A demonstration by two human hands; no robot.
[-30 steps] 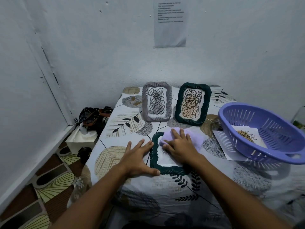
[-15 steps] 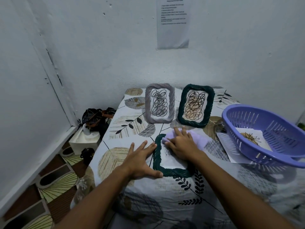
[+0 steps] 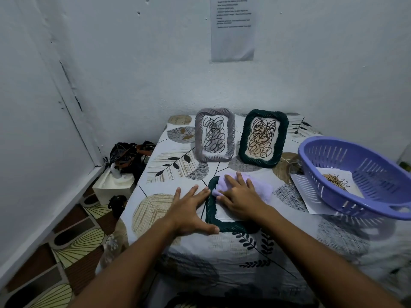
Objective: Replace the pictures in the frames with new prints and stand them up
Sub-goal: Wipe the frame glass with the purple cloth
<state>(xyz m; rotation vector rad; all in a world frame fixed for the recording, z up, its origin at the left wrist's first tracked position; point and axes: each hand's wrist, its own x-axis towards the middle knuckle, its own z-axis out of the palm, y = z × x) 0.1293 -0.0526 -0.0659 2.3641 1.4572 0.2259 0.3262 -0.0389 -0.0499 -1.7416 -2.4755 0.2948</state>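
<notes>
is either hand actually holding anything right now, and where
Nothing is gripped. The right hand presses flat on a purple cloth over the lying green frame; the left hand rests against that frame's left edge.

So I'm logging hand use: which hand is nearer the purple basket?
Right. The right hand presses a lilac cloth on the flat frame, nearer the purple basket; the left hand lies beyond that frame's far side.

- A white paper sheet is stuck on the wall at 12 o'clock; it carries several short lines of small dark print, too blurred to read
- The prints in the frames and in the basket show only scribbled drawings, with no letters or numbers
</notes>
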